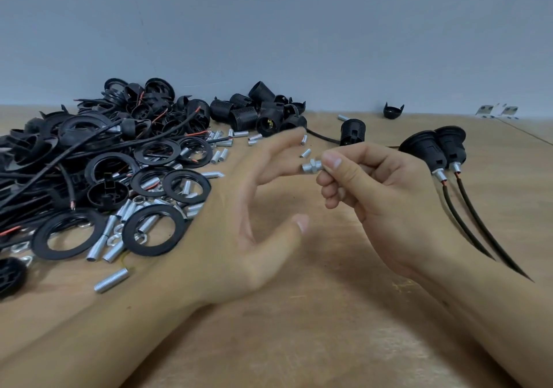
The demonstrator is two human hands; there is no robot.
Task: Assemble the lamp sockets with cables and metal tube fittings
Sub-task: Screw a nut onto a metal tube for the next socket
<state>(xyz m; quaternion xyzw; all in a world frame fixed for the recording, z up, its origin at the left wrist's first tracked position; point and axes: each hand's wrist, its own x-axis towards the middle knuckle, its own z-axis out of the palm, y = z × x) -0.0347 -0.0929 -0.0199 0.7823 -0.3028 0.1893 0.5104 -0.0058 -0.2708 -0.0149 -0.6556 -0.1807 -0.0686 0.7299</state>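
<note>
No bins or trays that I can see; everything is lying loose on the wooden table (299, 342). Using the metal tube fitting (311, 166) as my landmark: it is sitting mid-frame above the table, a short threaded silver tube with a nut on it. My right hand (380, 190) is pinching it, thumb on top and curled fingers underneath, with the tube's free end pointing left. My left hand (239, 223) is hovering just left of the fitting, blurred, fingers stretched out and thumb spread wide, holding nothing; one fingertip is sitting right at the fitting's free end, but I cannot tell if it is touching.

Far left of the fitting, a big heap of black rings (155, 229), cables (45, 172) and socket caps is spreading over the table, with loose silver tubes (113, 239) mixed in and along its near edge. Behind and left of the fitting, a cluster of threaded black socket bodies (248, 115) is piling up by the grey wall (299, 28). Just behind it, a single socket with cable (352, 131) is lying. Right of the fitting, two assembled sockets (434, 148) are lying side by side, their cables trailing toward me. Farther back right, a lone black cap (393, 110) is sitting near the wall.
</note>
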